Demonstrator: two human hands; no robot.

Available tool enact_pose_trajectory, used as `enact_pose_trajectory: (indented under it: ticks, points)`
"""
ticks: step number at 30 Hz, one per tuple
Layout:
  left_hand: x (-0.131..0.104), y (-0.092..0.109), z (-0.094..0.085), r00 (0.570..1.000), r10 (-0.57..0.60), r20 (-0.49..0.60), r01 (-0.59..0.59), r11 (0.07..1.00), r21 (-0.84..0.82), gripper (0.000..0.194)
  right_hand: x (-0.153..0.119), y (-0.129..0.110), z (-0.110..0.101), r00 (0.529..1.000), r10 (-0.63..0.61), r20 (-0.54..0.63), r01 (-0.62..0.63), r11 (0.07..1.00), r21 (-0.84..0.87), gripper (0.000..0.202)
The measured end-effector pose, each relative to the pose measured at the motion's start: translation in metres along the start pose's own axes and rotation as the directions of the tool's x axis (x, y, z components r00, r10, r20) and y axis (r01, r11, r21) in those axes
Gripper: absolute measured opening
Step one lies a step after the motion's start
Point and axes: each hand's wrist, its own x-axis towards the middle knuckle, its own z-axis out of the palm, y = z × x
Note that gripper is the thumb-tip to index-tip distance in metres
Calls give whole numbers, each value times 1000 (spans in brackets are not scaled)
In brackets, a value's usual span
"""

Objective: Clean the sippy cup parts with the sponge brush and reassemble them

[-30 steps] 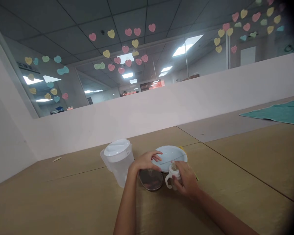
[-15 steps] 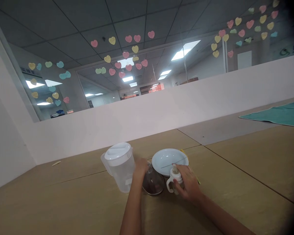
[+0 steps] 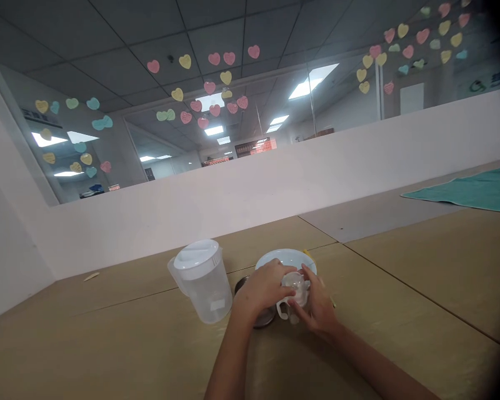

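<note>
My left hand point(image 3: 264, 286) reaches over a dark round object point(image 3: 265, 319), its fingers closed round a clear dome-shaped cap point(image 3: 293, 279) on top of a small bottle with white handles point(image 3: 282, 310). From the right, my right hand point(image 3: 319, 305) grips the side of that bottle. The cap covers the bottle's top. Behind both hands lies a pale blue-white plate point(image 3: 285, 255), partly hidden by them. A translucent pitcher with a white lid point(image 3: 208, 289) stands left of the dark object, which my left hand and forearm mostly hide.
A yellow stick-like item point(image 3: 308, 254) shows at the plate's right edge. Far left on the wooden table point(image 3: 150, 344) lies a small flat wooden piece point(image 3: 91, 276). A teal cloth point(image 3: 475, 189) lies at the back right, near the low white wall point(image 3: 233, 194) under the windows.
My left hand has moved right from the dark object to the bottle, and the clear cap now covers its exposed teat. My right hand still holds the bottle. The view has shifted slightly.
</note>
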Motion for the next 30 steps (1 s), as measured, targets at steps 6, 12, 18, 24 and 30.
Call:
enact_pose_trajectory:
  ticks: [6,12,18,24,30]
  points:
    - [8,-3,3,999,-18,26,18,1000,1,33,3,-4,-2,997,-59,41,58,998,33,64]
    - [10,-5,1,998,-65,16,65,997,-31,37,4,-9,2,1000,14,9,-15,998,64,57]
    - [17,-14,7,998,-66,14,67,996,-54,51,6,-10,5,999,21,-41,-20,999,32,53]
    - [18,-16,8,998,-65,-2,65,997,-34,50,6,-10,5,999,44,-32,-43,999,13,52]
    - [15,-19,7,999,-27,37,31,992,-124,47,4,-5,3,1000,22,9,-22,999,31,56]
